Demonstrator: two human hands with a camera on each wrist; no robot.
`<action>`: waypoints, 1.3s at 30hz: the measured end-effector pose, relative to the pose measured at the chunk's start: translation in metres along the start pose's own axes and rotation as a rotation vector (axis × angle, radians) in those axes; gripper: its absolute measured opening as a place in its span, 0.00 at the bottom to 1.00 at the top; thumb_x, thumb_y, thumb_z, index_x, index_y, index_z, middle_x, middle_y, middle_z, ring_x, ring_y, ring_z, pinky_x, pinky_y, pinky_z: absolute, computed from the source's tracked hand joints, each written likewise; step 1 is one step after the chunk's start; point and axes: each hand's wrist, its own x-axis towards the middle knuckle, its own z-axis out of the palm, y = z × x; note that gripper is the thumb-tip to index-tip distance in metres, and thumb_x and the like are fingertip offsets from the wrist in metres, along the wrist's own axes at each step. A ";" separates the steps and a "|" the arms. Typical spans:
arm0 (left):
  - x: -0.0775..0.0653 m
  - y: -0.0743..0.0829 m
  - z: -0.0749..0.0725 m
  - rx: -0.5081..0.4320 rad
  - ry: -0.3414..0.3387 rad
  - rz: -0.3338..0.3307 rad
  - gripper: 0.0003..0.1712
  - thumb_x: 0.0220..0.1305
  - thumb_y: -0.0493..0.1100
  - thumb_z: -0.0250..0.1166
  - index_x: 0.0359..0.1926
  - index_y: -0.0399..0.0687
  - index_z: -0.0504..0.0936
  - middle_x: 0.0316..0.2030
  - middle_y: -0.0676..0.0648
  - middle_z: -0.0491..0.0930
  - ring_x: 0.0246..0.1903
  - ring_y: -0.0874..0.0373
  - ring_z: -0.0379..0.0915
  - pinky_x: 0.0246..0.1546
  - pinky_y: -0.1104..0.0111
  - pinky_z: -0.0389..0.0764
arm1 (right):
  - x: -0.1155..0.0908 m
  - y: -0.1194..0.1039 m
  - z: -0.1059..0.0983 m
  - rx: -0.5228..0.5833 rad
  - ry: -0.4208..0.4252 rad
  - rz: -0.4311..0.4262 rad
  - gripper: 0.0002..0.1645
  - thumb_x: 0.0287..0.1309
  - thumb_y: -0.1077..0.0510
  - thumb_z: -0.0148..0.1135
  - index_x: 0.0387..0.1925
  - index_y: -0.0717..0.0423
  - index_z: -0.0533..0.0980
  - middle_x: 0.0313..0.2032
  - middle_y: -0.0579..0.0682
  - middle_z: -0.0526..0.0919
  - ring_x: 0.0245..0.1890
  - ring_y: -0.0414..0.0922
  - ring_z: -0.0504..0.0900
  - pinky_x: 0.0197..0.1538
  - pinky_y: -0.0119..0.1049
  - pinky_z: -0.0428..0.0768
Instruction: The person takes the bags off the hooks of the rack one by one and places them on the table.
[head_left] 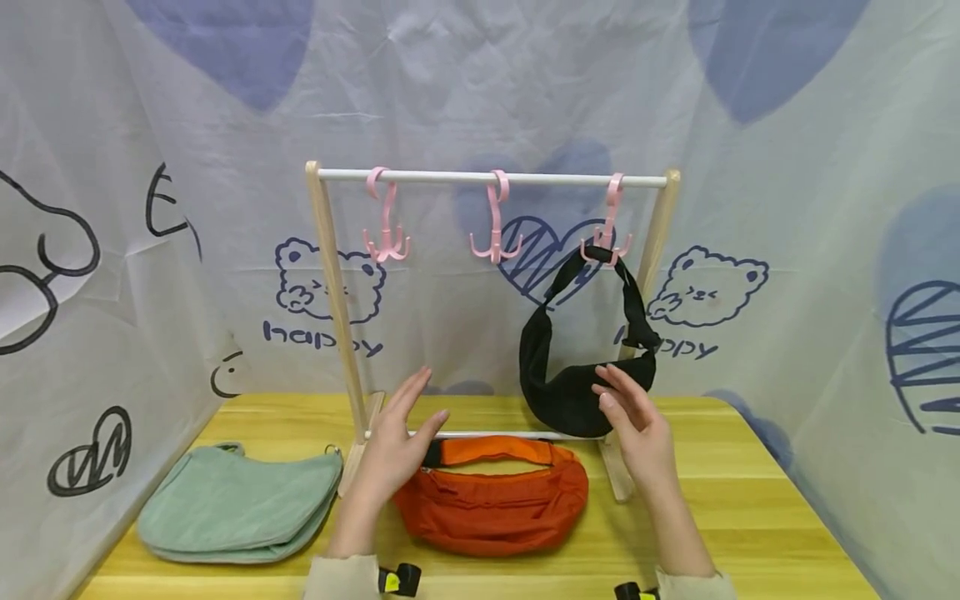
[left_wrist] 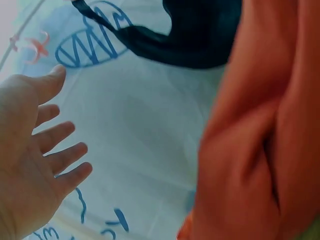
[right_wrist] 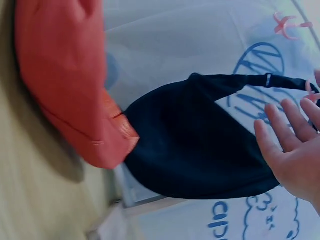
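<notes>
A black shoulder bag (head_left: 570, 400) hangs by its strap from the right one of three pink hooks (head_left: 611, 225) on a rack. My right hand (head_left: 637, 425) is in front of that bag, fingers extended; whether it touches the bag I cannot tell. On the table lies an orange-red waist bag (head_left: 491, 508) with its strap uppermost. My left hand (head_left: 397, 446), fingers loosely spread and holding nothing, is above that bag's left end. Left of the rack, a pale green bag (head_left: 240, 504) lies flat. In the left wrist view, the left palm (left_wrist: 25, 165) faces the camera.
The rack has wooden side posts (head_left: 333, 292) and a white top bar (head_left: 442, 176). Its left and middle pink hooks (head_left: 495, 221) carry no bag. The yellow wooden table (head_left: 720, 500) reaches back to a printed white cloth (head_left: 480, 92) that surrounds it.
</notes>
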 end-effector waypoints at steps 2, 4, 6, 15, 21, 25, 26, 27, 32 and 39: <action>0.001 0.008 0.002 -0.028 0.029 0.031 0.38 0.72 0.43 0.68 0.78 0.45 0.65 0.77 0.39 0.63 0.75 0.38 0.59 0.73 0.42 0.62 | 0.001 -0.006 -0.001 0.028 0.013 -0.051 0.28 0.75 0.66 0.57 0.73 0.64 0.69 0.66 0.57 0.79 0.60 0.39 0.82 0.62 0.26 0.78; 0.004 0.015 0.005 -0.050 0.057 0.063 0.38 0.72 0.42 0.69 0.78 0.45 0.65 0.78 0.41 0.62 0.75 0.40 0.59 0.74 0.44 0.62 | 0.003 -0.012 -0.002 0.050 0.014 -0.108 0.28 0.75 0.69 0.55 0.73 0.65 0.68 0.67 0.57 0.78 0.61 0.41 0.81 0.63 0.27 0.77; 0.008 0.023 0.007 -0.074 0.084 0.087 0.39 0.72 0.42 0.69 0.79 0.46 0.65 0.78 0.44 0.62 0.76 0.43 0.59 0.74 0.45 0.62 | 0.005 -0.020 -0.004 0.058 0.010 -0.163 0.29 0.74 0.70 0.54 0.74 0.66 0.67 0.67 0.56 0.78 0.63 0.42 0.80 0.65 0.27 0.76; 0.032 0.053 0.018 -0.096 0.112 0.184 0.38 0.72 0.44 0.69 0.78 0.48 0.66 0.78 0.48 0.62 0.76 0.47 0.60 0.74 0.49 0.64 | 0.025 -0.057 -0.015 -0.014 0.015 -0.246 0.29 0.74 0.70 0.54 0.74 0.61 0.68 0.68 0.54 0.77 0.65 0.43 0.78 0.66 0.25 0.73; 0.051 0.066 0.025 -0.099 0.095 0.256 0.39 0.72 0.44 0.69 0.79 0.50 0.65 0.78 0.49 0.62 0.76 0.49 0.60 0.74 0.50 0.65 | 0.047 -0.080 -0.022 -0.132 0.019 -0.298 0.29 0.75 0.67 0.56 0.74 0.56 0.69 0.69 0.53 0.77 0.65 0.42 0.77 0.66 0.25 0.74; 0.065 0.073 0.029 -0.096 0.085 0.311 0.39 0.71 0.44 0.69 0.78 0.49 0.66 0.78 0.49 0.63 0.75 0.50 0.62 0.74 0.51 0.66 | 0.066 -0.092 -0.027 -0.198 0.017 -0.345 0.30 0.74 0.68 0.57 0.74 0.56 0.69 0.68 0.52 0.77 0.65 0.43 0.77 0.66 0.27 0.74; 0.069 0.074 0.031 -0.093 0.083 0.324 0.39 0.71 0.44 0.69 0.78 0.48 0.66 0.78 0.49 0.63 0.75 0.50 0.62 0.74 0.51 0.66 | 0.071 -0.095 -0.028 -0.223 0.016 -0.354 0.31 0.73 0.68 0.58 0.74 0.56 0.69 0.68 0.52 0.77 0.64 0.43 0.78 0.66 0.27 0.74; 0.073 0.075 0.032 -0.092 0.081 0.333 0.38 0.71 0.44 0.69 0.78 0.48 0.67 0.78 0.49 0.63 0.75 0.51 0.62 0.74 0.51 0.66 | 0.075 -0.097 -0.029 -0.242 0.017 -0.361 0.31 0.73 0.67 0.59 0.74 0.56 0.70 0.68 0.51 0.78 0.64 0.42 0.78 0.66 0.27 0.74; 0.091 0.083 0.039 -0.082 0.072 0.375 0.37 0.71 0.44 0.69 0.77 0.47 0.68 0.77 0.47 0.65 0.75 0.51 0.62 0.75 0.54 0.65 | 0.100 -0.111 -0.032 -0.339 0.021 -0.385 0.32 0.71 0.66 0.62 0.73 0.54 0.71 0.67 0.50 0.79 0.64 0.46 0.78 0.66 0.32 0.76; 0.118 0.094 0.048 -0.087 0.042 0.404 0.35 0.72 0.44 0.68 0.76 0.45 0.69 0.76 0.43 0.66 0.74 0.48 0.63 0.75 0.53 0.65 | 0.136 -0.130 -0.036 -0.512 0.013 -0.434 0.30 0.73 0.58 0.62 0.74 0.49 0.71 0.69 0.46 0.77 0.68 0.49 0.75 0.70 0.50 0.74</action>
